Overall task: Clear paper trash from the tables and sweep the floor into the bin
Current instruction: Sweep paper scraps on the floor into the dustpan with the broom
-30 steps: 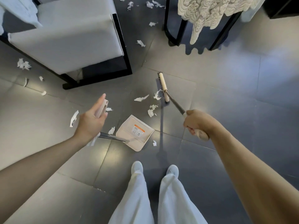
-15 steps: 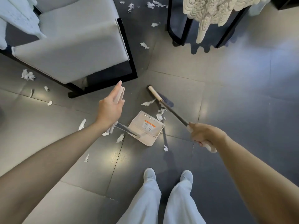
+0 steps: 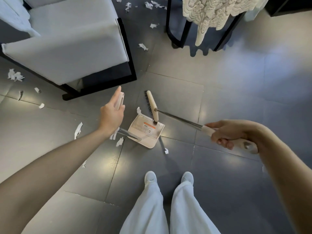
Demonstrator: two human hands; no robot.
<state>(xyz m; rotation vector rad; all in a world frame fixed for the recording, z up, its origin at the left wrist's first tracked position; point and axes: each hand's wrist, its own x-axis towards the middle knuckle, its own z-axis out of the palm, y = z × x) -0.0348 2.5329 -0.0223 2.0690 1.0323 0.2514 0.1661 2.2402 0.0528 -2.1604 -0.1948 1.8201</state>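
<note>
Grey tile floor (image 3: 236,92): the largest item on my feed and not yet finished, with torn paper across it.
White armchair (image 3: 67,48), far left, with a scrap cluster (image 3: 14,76) on the floor to its left.
Side table (image 3: 170,31) with a lace cloth (image 3: 211,12), far right. Further shreds (image 3: 152,5) lie between it and the chair.
Long broom (image 3: 152,105): the right hand (image 3: 231,132) is clenched round its handle, and the head rests at the pan's far lip.
Cream dustpan (image 3: 146,132), centre: the left hand (image 3: 111,114) holds its raised handle, fingers fairly straight.
Loose bits (image 3: 78,130) lie left of the pan, uncollected.
The bin and tabletops are not in view. I judge the sweeping to be well short of done.
</note>
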